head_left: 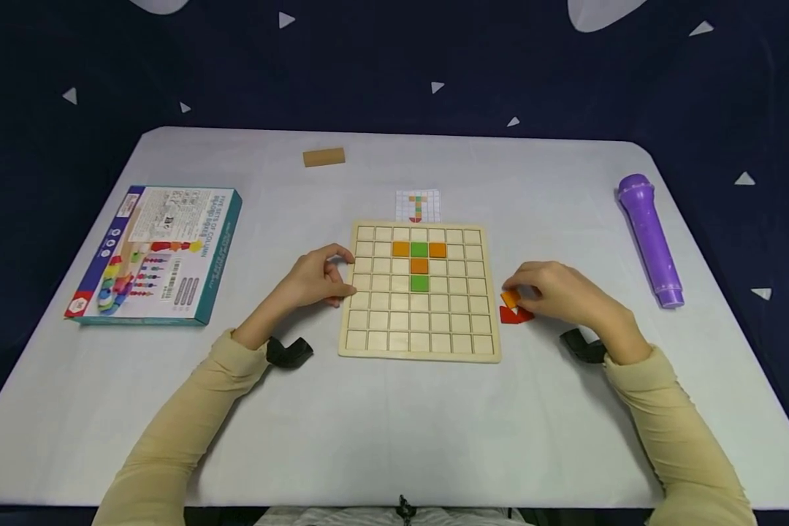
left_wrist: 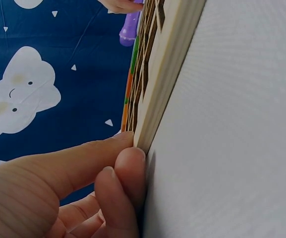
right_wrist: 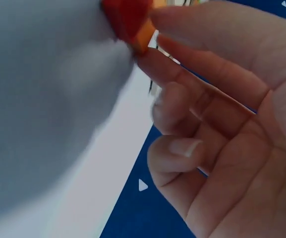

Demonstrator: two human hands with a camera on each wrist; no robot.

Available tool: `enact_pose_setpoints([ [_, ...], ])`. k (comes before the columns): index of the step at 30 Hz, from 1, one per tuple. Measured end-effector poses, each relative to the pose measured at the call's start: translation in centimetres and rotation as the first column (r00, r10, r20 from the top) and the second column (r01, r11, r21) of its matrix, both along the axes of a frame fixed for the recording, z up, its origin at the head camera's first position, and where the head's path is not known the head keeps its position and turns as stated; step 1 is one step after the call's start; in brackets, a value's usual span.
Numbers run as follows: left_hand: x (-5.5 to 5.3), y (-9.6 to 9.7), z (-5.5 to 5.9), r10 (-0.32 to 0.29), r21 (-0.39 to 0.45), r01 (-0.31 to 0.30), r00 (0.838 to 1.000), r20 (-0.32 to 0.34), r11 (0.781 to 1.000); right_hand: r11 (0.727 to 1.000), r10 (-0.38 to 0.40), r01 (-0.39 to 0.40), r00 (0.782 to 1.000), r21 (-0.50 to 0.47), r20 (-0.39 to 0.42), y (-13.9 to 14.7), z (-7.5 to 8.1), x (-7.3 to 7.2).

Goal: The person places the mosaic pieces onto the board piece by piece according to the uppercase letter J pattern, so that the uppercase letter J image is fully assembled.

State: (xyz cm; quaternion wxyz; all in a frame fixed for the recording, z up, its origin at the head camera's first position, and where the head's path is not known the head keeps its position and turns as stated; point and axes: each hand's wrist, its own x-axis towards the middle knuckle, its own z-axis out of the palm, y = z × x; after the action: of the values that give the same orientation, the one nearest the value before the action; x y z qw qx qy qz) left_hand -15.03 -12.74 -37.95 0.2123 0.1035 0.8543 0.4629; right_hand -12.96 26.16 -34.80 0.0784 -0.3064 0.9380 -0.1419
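A pale wooden grid board (head_left: 419, 359) lies flat on the table, with orange tiles (head_left: 401, 249) and green tiles (head_left: 419, 283) forming a T-like pattern in its upper cells. My left hand (head_left: 318, 277) holds the board's left edge, thumb and fingertip against the rim in the left wrist view. To the right of the board, my right hand (head_left: 555, 291) pinches a small orange tile (head_left: 510, 299) between thumb and finger. Red pieces (head_left: 513, 315) lie just below that tile, partly hidden by the hand. Behind the board is a pattern card (head_left: 418, 207) showing a similar coloured figure.
A boxed toy set (head_left: 164, 256) lies at the left of the white table (head_left: 394, 431). On the right is a purple cylinder (head_left: 651, 239). A brown strip (head_left: 324, 157) lies near the back edge. Black wrist bands (head_left: 289, 353) sit at both sleeves.
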Motion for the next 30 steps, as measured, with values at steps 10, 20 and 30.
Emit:
enact_pose_setpoints([
  [10,0.0,-0.1,0.0,-0.007,-0.007,0.007,1.000,-0.027,1.000,0.999,0.014,-0.014,1.000,0.029,-0.006,0.0,-0.3,-0.1],
  [20,0.0,0.0,0.1,-0.003,-0.005,0.003,1.000,-0.027,1.000,0.998,-0.023,0.027,0.997,0.050,-0.078,-0.2,-0.3,-0.1],
  [30,0.1,0.0,-0.1,-0.001,-0.005,0.001,1.000,-0.013,1.000,0.999,-0.036,0.037,0.987,0.008,-0.158,-1.1,0.4,0.2],
])
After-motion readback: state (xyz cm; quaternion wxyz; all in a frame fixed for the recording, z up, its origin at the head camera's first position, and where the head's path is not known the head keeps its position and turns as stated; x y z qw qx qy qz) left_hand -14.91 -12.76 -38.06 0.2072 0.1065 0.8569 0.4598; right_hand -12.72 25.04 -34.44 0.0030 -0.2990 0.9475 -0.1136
